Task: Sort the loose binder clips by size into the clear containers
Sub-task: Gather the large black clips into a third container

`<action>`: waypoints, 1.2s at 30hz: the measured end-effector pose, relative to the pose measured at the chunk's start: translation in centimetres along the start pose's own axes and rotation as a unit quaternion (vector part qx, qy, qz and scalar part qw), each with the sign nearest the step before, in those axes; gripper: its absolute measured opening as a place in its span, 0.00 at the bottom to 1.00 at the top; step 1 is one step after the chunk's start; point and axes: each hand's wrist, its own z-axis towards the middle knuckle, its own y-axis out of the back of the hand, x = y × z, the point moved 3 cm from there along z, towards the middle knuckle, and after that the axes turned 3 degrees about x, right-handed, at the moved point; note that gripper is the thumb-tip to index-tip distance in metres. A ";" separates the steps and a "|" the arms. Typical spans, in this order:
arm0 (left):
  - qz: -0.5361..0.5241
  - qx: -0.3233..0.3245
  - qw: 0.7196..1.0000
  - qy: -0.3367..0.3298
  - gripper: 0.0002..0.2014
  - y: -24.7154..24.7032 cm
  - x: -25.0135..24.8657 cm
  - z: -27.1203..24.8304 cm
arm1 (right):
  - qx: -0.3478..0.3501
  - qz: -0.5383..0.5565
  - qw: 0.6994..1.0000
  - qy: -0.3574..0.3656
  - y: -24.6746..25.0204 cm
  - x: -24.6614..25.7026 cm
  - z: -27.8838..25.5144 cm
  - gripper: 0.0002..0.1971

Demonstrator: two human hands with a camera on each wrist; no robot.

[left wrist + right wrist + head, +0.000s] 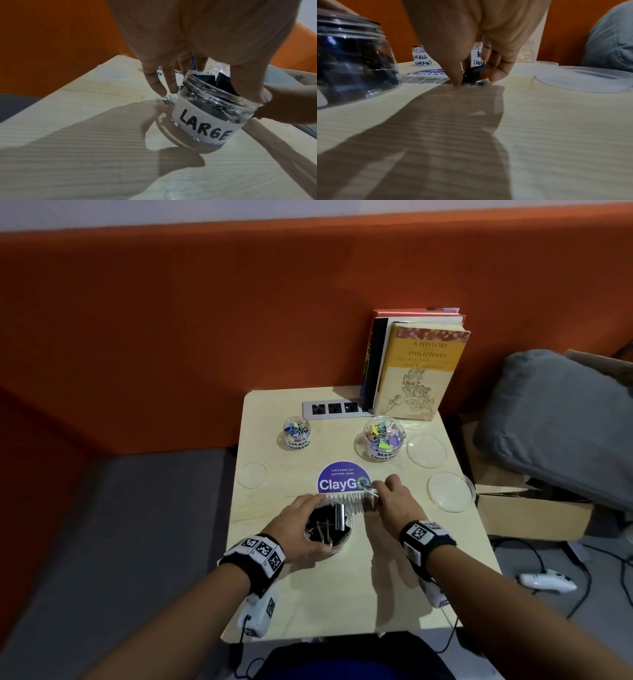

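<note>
My left hand [294,525] grips the clear jar labelled LARGE [205,121] at its rim, thumb on the near side and fingers on the far side. The jar [329,523] holds several black clips and leans toward my right hand. My right hand [390,494] pinches a large black binder clip [471,75] that rests on the table beside the ClayGo sticker [337,481]. The clip's silver handle [371,492] shows at the fingertips. A small jar [296,433] and a medium jar [383,438], both holding coloured clips, stand open at the back.
Three clear lids lie on the table: one at the left [251,475] and two at the right [426,450], [451,491]. Books [418,368] stand at the back edge beside a power strip [332,408]. A cardboard box [534,515] and a grey cushion [561,419] sit to the right.
</note>
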 end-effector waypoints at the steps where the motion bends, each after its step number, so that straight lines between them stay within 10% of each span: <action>1: -0.004 0.000 1.000 -0.002 0.52 0.0 0.0 0.0 | -0.009 0.018 1.000 -0.011 0.0 -0.2 -0.2 0.16; 10: -0.043 -0.022 0.999 -0.010 0.43 0.8 1.0 -0.7 | 0.032 0.073 0.996 -0.042 1.9 0.0 -2.1 0.11; 17: -0.088 -0.117 0.989 -0.034 0.24 2.5 1.9 -1.3 | -0.028 0.122 0.987 0.097 6.6 7.0 -5.4 0.26; 36: 0.037 -0.077 0.996 -0.029 0.27 0.9 0.5 -0.5 | 0.044 0.130 0.983 0.123 2.2 10.4 -5.3 0.31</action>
